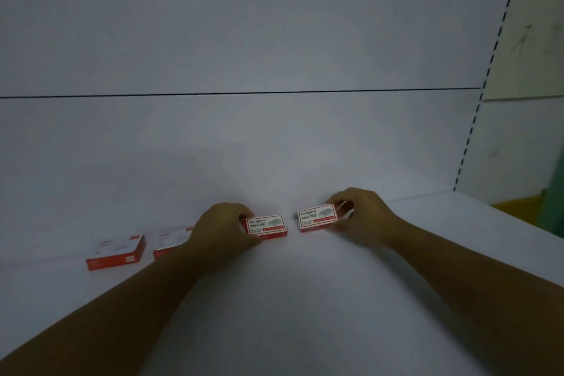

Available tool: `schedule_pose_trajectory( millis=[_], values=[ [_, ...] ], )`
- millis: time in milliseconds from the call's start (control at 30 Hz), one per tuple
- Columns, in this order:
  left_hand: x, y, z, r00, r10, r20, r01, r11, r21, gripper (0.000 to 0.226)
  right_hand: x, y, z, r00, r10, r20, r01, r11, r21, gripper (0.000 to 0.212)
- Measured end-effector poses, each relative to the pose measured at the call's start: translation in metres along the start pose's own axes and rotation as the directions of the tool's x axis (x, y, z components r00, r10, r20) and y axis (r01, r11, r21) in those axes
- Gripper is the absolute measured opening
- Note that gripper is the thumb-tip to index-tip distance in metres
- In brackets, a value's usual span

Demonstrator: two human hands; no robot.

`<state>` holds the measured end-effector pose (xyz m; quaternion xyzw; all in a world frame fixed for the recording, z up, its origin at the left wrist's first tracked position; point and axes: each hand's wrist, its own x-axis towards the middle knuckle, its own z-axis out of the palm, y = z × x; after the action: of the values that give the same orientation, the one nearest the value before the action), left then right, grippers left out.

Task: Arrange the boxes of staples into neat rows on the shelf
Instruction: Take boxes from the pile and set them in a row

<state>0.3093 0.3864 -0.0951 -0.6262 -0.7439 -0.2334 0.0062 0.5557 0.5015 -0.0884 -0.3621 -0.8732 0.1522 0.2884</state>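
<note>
Several red and white staple boxes lie in a row on the white shelf (274, 299). My left hand (222, 230) grips the left end of one box (268, 226), flat on the shelf near the back panel. My right hand (360, 214) grips the right end of another box (317, 219), a small gap to the right of the first. Further left lies a box (169, 243) partly hidden by my left wrist, and beyond it the leftmost box (117, 253), both untouched.
The shelf's white back panel (244, 146) rises just behind the boxes. A slotted upright (476, 119) stands at the right end, where the shelf edge runs diagonally. Something yellow (515, 207) and green (557, 192) shows past that edge.
</note>
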Motion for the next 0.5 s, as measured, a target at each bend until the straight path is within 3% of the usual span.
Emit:
schedule_pose_trajectory(
  millis=[200, 500],
  values=[
    [-0.004, 0.012, 0.007, 0.968, -0.228, -0.108, 0.215, 0.969, -0.121, 0.033, 0.021, 0.032, 0.017, 0.993, 0.108, 0.052, -0.114, 0.986, 0.124, 0.045],
    [-0.006, 0.039, 0.020, 0.890, -0.380, -0.251, 0.375, 0.924, -0.068, 0.024, 0.031, 0.044, 0.035, 0.992, 0.128, 0.009, -0.128, 0.973, 0.190, 0.023]
  ],
)
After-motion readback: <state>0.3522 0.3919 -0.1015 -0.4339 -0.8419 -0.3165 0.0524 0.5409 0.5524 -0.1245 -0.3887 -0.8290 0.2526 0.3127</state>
